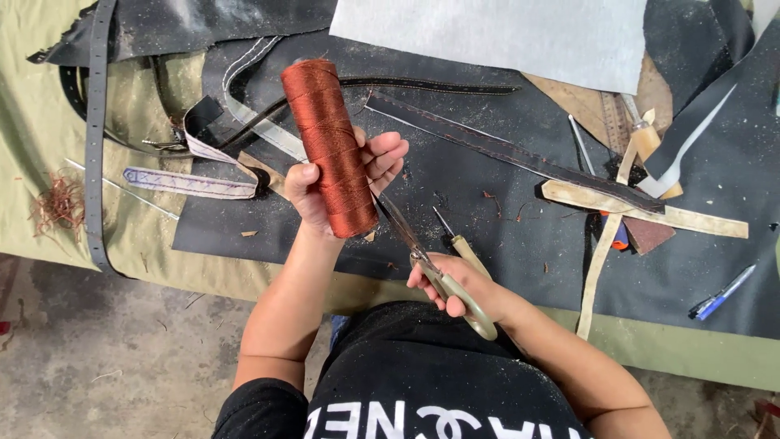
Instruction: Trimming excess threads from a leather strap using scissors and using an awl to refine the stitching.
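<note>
We see a tall spool of rust-red thread at centre frame, tilted with its top toward the upper left, wound tight and glossy. Just below and right of it, we find scissors with cream handles, blades nearly closed, tips pointing up-left toward the spool's base.

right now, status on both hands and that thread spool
Left hand gripping rust-red thread spool, upright over black mat. Right hand holding scissors, blades pointing toward spool base. Awl lying just beside scissors.
</note>
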